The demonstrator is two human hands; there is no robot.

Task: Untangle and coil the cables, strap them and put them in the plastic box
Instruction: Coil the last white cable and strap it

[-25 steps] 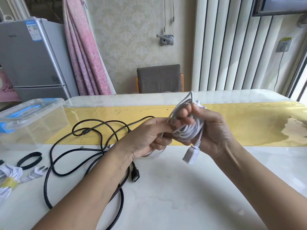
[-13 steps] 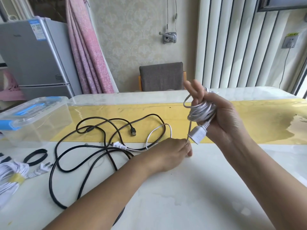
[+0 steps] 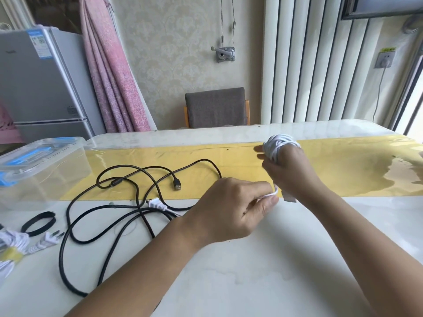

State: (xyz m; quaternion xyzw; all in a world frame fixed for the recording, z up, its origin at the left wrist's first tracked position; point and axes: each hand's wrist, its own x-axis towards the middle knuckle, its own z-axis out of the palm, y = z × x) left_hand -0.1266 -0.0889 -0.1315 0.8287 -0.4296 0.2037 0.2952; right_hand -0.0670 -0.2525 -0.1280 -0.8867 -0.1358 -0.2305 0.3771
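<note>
In the head view the right hand (image 3: 288,170) is raised over the yellow runner (image 3: 343,170) of the tabletop (image 3: 251,282), its fingers closed on the coil of the white cable (image 3: 278,143) that is wound around them. The left hand (image 3: 231,209), lower and just beside it, pinches the loose strand of this cable between thumb and fingers (image 3: 267,202), and the strand runs back to a white plug (image 3: 156,203) among the loops of the black cable (image 3: 96,227) on the tabletop. At the left stands the plastic box (image 3: 45,170) with its lid on, a black strap (image 3: 39,223) lies in front of it, and a strapped white bundle (image 3: 9,248) lies at the edge.
</note>
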